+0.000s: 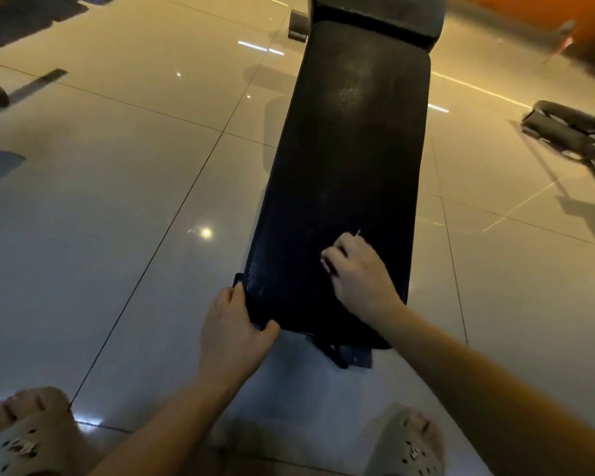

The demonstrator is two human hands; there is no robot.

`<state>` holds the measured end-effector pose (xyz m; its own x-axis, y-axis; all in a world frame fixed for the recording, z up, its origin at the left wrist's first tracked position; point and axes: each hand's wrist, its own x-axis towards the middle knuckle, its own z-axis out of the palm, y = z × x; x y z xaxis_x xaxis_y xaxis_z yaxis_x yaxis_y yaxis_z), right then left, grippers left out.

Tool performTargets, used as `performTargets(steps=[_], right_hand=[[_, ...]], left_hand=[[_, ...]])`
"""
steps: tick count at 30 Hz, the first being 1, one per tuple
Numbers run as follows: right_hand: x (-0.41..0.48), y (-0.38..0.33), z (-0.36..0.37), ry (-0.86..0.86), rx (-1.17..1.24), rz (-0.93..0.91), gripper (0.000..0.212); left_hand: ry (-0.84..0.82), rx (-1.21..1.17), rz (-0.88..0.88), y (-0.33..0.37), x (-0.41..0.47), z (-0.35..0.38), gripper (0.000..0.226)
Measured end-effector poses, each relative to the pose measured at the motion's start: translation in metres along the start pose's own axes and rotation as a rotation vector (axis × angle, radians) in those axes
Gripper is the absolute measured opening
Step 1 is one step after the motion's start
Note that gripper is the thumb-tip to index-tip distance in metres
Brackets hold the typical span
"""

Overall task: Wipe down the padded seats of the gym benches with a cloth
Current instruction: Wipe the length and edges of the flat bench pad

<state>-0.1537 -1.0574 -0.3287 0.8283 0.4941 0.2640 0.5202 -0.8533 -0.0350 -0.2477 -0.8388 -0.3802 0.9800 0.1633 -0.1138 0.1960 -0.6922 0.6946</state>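
As right hand [358, 273] curls, seat [351, 149] lies beneath.

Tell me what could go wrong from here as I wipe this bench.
The glossy floor and open sandals could slip as you lean forward. The pale patch far up the bench, beyond your left hand and right hand, might get missed. No cloth shows plainly under the right hand, so it may be rubbing bare.

Glossy tile floor [117, 173], pale sandals [24, 448], blk gym equipment [564, 130] rt, orange wall [529, 12] beyond.
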Motion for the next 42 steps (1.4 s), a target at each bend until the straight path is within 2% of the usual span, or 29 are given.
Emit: performTargets(steps=[3,5,7,9,10,12,14,16,17,19,21,23,26,27,29,31,32,33,35,36,37,38,41,42], right_hand=[[0.037,0.055,-0.018,0.114,-0.024,0.35,0.014],[0.032,0.047,-0.013,0.153,-0.03,0.46,0.015],[-0.002,0.011,-0.002,0.085,0.023,0.328,0.01],[-0.035,-0.012,0.001,-0.043,0.086,0.097,0.023],[-0.033,-0.002,-0.002,-0.077,0.065,0.028,0.024],[0.005,0.031,-0.013,-0.023,0.017,0.14,0.01],[0.044,0.063,-0.02,0.093,0.003,0.337,0.008],[0.043,0.053,-0.014,0.154,0.0,0.44,0.012],[0.028,0.035,-0.01,0.12,0.017,0.381,0.014],[-0.017,-0.001,-0.001,-0.017,0.089,0.131,0.023],[-0.017,0.012,-0.005,-0.103,0.075,-0.013,0.021],[0.024,0.045,-0.016,-0.018,0.033,0.155,0.009],[0.044,0.056,-0.018,0.107,0.02,0.39,0.014],[0.032,0.039,-0.012,0.1,0.043,0.374,0.013],[-0.009,-0.006,0.0,-0.023,0.088,0.169,0.015],[-0.015,0.008,0.005,-0.099,0.053,-0.028,0.018],[0.001,0.026,0.001,-0.077,0.017,0.009,0.014],[0.023,0.046,-0.006,-0.016,-0.004,0.135,0.01],[0.056,0.076,-0.016,0.118,-0.02,0.441,0.016],[0.058,0.075,-0.013,0.165,-0.025,0.512,0.019],[0.051,0.059,-0.008,0.177,-0.005,0.507,0.018],[0.037,0.034,-0.003,0.142,0.021,0.406,0.014],[-0.02,-0.02,0.004,-0.109,0.173,-0.086,0.011],[-0.025,-0.014,0.001,-0.156,0.19,-0.143,0.011]], left_hand=[[-0.037,0.081,-0.077,0.015,0.006,0.001,0.054],[-0.054,0.152,-0.107,0.02,0.014,-0.001,0.069],[-0.055,0.212,-0.115,0.026,0.022,-0.003,0.084],[-0.065,0.277,-0.123,0.032,0.03,-0.003,0.095],[-0.066,0.3,-0.134,0.035,0.031,-0.002,0.099],[-0.052,0.321,-0.137,0.037,0.032,-0.001,0.101],[-0.017,0.304,-0.123,0.035,0.03,0.001,0.098],[-0.013,0.262,-0.123,0.032,0.029,0.0,0.096],[-0.011,0.238,-0.117,0.032,0.03,0.0,0.095],[-0.025,0.236,-0.112,0.033,0.032,-0.001,0.097],[-0.028,0.243,-0.116,0.034,0.032,-0.001,0.099],[-0.014,0.244,-0.098,0.033,0.031,-0.001,0.099],[-0.005,0.264,-0.104,0.032,0.03,0.0,0.099],[0.0,0.255,-0.097,0.032,0.029,0.0,0.098],[0.004,0.234,-0.089,0.033,0.032,-0.001,0.098],[-0.008,0.237,-0.099,0.034,0.031,0.0,0.099],[-0.006,0.237,-0.098,0.033,0.031,0.0,0.1],[-0.004,0.235,-0.096,0.032,0.03,0.0,0.101],[0.0,0.227,-0.1,0.03,0.029,0.001,0.103],[-0.002,0.228,-0.101,0.03,0.029,0.001,0.102],[-0.003,0.229,-0.095,0.03,0.029,0.001,0.101],[0.003,0.228,-0.084,0.031,0.03,0.0,0.1],[-0.001,0.232,-0.101,0.034,0.032,-0.001,0.095],[-0.002,0.242,-0.101,0.036,0.032,-0.001,0.094]])
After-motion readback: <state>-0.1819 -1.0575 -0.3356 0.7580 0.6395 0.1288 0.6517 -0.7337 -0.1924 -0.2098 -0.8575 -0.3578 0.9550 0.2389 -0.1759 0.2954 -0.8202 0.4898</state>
